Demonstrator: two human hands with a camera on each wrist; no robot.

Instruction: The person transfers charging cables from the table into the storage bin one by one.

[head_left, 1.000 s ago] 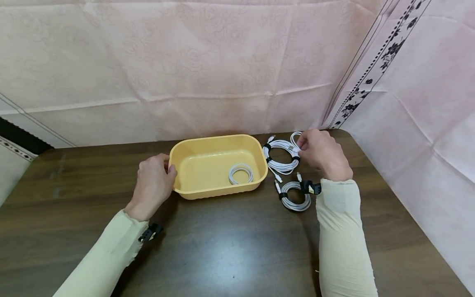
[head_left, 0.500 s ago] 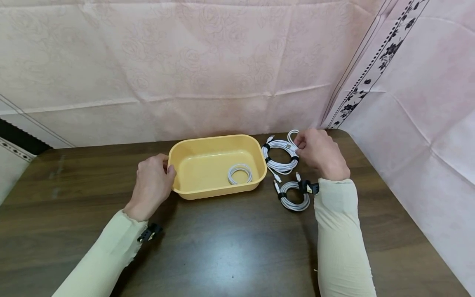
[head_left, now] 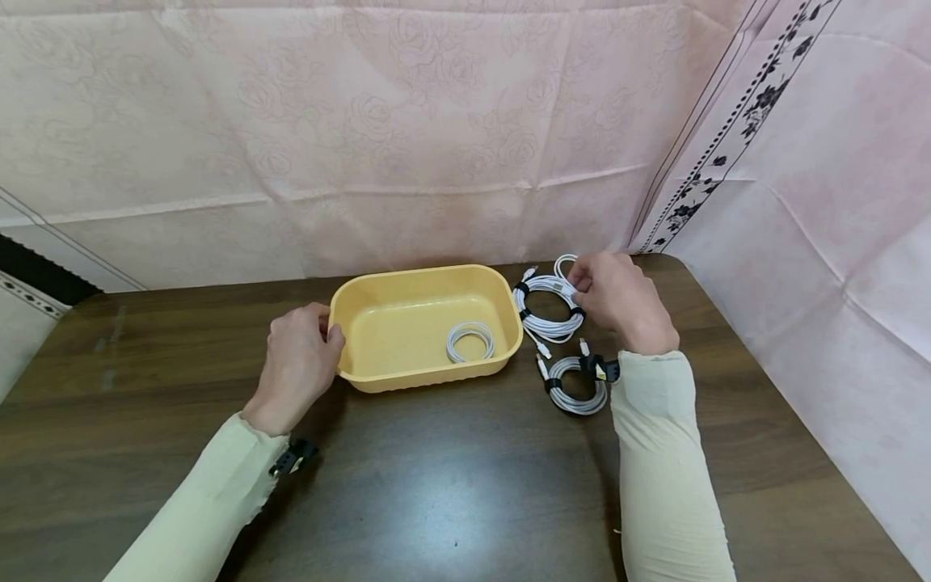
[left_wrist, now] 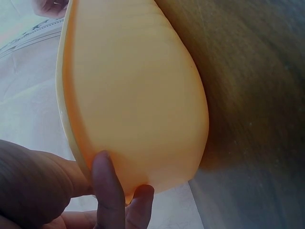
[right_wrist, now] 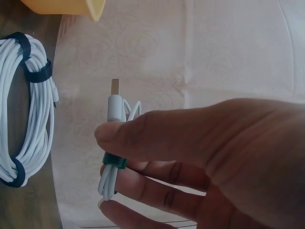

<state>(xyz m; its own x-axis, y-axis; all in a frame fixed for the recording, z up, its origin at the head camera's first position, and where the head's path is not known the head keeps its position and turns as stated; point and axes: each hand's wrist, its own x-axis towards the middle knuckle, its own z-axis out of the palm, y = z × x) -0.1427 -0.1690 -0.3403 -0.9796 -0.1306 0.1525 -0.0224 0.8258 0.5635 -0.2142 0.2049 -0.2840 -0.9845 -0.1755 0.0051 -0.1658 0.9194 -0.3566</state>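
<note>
Table (head_left: 451,477) brown, wood-grained, glossy; yellow tub (head_left: 396,335) atop; floral cloth (head_left: 436,145) behind.

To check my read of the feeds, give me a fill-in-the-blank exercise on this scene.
1. The left hand grips a tray coloured ____.
2. The right hand pinches a cable bound by a tie coloured ____.
3. The number of cable coils inside the tray is ____.
4. In the head view, the large white coil lies on the tray's ____ side.
Missing words: yellow; green; one; right.
</note>
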